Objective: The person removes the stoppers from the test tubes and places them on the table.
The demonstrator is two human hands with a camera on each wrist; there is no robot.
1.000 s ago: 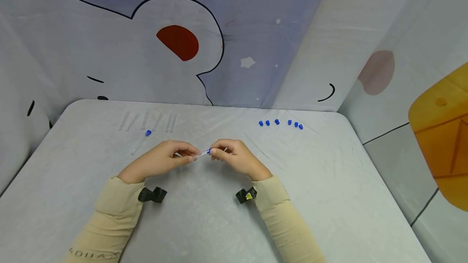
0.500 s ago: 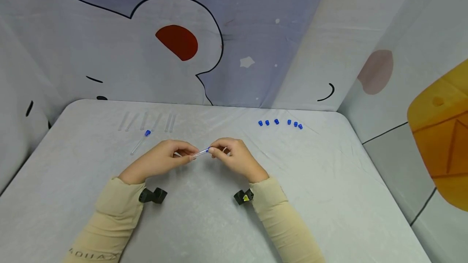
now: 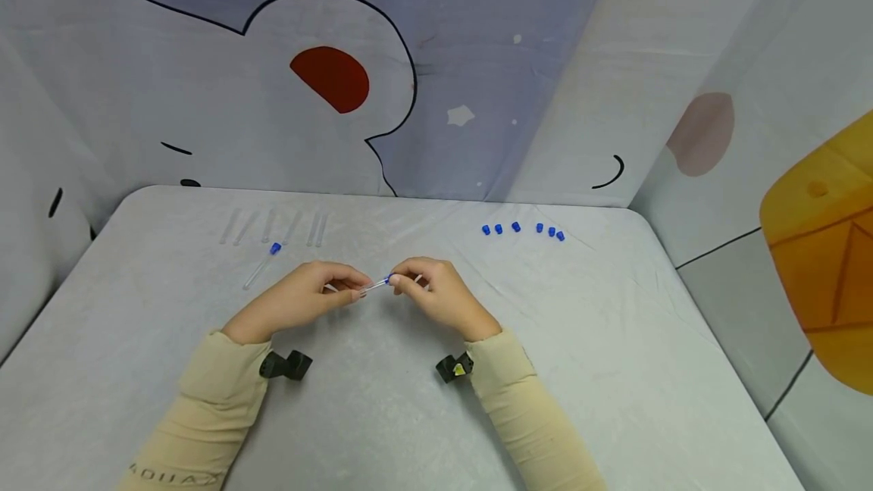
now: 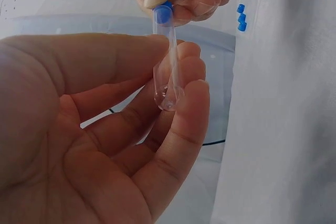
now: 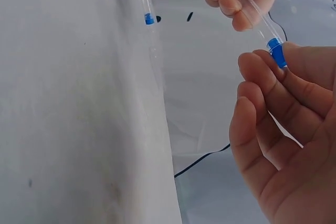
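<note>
A clear test tube [image 4: 167, 72] is held above the table between both hands. My left hand [image 3: 310, 295] pinches its glassy body near the rounded end, thumb on one side and fingers on the other. At the tube's other end is a blue stopper [image 5: 277, 52], gripped by the thumb and index finger of my right hand [image 3: 436, 295]. In the right wrist view the stopper's narrower part sits at the tube mouth; how deep it goes is hard to tell.
A tube with a blue stopper [image 3: 275, 248] lies left of my left hand. Behind it lie several clear tubes [image 3: 267, 226] without stoppers. Several loose blue stoppers [image 3: 516, 226] lie in a row at the back right of the white table [image 3: 614, 370].
My right hand has shifted slightly left and up with the stopper. The left hand stays nearly still on the tube.
</note>
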